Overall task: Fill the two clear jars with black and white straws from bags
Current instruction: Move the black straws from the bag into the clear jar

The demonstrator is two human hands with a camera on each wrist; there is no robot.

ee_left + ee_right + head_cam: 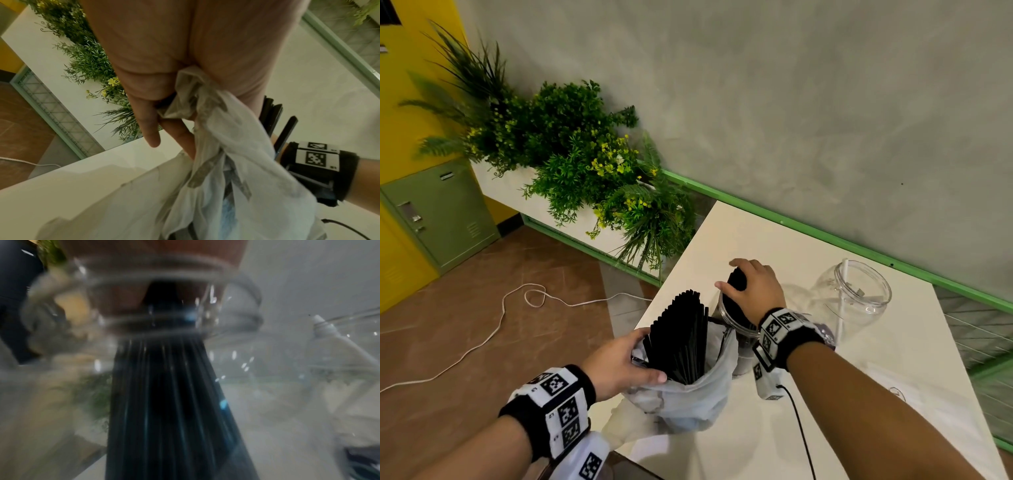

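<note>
Currently right hand [751, 284] grips upright black straw bundle [736, 282] in near jar [739, 329]; left hand [619, 363], nearer the supply, pinches straw bag [688, 397] rim.

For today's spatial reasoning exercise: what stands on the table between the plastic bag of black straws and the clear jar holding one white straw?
In the head view, a second clear jar holding black straws stands there, with the right hand gripping those straws.

Count: two clear jars, near jar [736, 318] and far jar [859, 291]. One plastic bag [688, 397]. Black straws in two bundles, bag bundle [681, 335] and jar bundle [736, 291]; individual count unreadable. One white straw [845, 274]. Two hands.
</note>
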